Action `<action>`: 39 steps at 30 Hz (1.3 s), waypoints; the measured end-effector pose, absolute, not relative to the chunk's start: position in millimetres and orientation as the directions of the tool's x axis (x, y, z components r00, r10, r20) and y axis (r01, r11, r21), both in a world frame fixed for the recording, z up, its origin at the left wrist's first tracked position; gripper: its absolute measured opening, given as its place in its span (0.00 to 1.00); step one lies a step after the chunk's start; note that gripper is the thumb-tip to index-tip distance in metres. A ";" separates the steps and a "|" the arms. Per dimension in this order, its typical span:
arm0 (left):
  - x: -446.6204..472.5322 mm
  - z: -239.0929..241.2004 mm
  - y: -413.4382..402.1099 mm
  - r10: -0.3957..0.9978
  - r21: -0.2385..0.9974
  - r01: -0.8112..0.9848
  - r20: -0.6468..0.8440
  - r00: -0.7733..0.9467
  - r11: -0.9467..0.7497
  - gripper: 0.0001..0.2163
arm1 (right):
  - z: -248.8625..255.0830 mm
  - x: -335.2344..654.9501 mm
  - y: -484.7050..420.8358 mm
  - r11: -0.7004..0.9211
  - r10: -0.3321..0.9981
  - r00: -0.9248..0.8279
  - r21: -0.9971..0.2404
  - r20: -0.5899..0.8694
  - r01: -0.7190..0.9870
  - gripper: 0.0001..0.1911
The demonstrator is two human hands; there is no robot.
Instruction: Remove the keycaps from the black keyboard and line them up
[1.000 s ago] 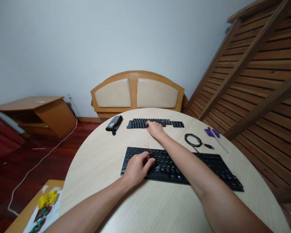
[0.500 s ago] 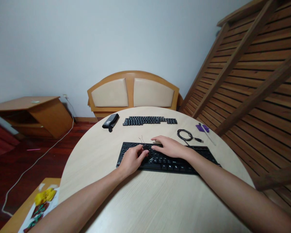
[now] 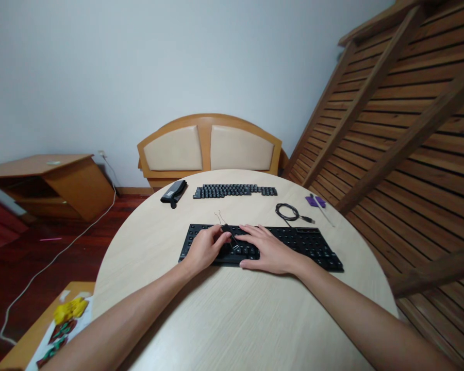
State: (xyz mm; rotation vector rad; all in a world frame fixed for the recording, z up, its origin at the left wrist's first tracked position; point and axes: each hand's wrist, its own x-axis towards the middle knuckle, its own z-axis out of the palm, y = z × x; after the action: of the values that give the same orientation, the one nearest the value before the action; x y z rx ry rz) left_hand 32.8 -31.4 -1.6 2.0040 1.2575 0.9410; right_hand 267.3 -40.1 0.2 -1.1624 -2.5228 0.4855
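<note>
A black keyboard (image 3: pixel 294 238) lies on the round table in front of me, many of its key places bare and some keycaps still fitted near its front middle. My left hand (image 3: pixel 205 247) is closed around the black handle of a keycap puller (image 3: pixel 225 228). The puller's two thin wires at one end stick up and away, while its other end points down at the keys. Spread across the middle of the keyboard is my right hand (image 3: pixel 269 250), fingers apart and thumb at the front edge. It presses flat and grips nothing.
Behind the keyboard, loose black keycaps (image 3: pixel 226 191) lie in rows on the pale table (image 3: pixel 239 314). A dark folded pouch (image 3: pixel 174 191) is at back left. To the right are a coiled USB cable (image 3: pixel 288 211), a purple cloth (image 3: pixel 316 201) and a thin stick-like tool (image 3: pixel 325 212).
My right hand has come nearer and spread out, its thumb now at the keyboard's front edge. The puller in my left hand has tilted slightly, and the view has shifted a little.
</note>
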 end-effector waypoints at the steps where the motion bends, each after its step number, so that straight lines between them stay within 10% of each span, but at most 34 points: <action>1: 32.6 -1.8 -31.3 0.915 0.776 0.499 0.257 0.310 -0.386 0.14 | 1.1 266.1 -40.5 0.611 0.775 -0.615 -0.427 0.147 0.667 0.39; 39: 31.4 11.3 -42.0 0.778 0.584 0.544 0.278 0.563 -0.602 0.13 | 3.1 244.5 -52.4 0.602 0.792 -0.544 -0.506 0.277 0.618 0.07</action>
State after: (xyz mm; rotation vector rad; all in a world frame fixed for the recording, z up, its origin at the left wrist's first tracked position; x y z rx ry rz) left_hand 31.4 -42.0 11.3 2.3635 1.0675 0.7257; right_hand 244.5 -52.4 3.1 -1.1182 -2.3492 0.4839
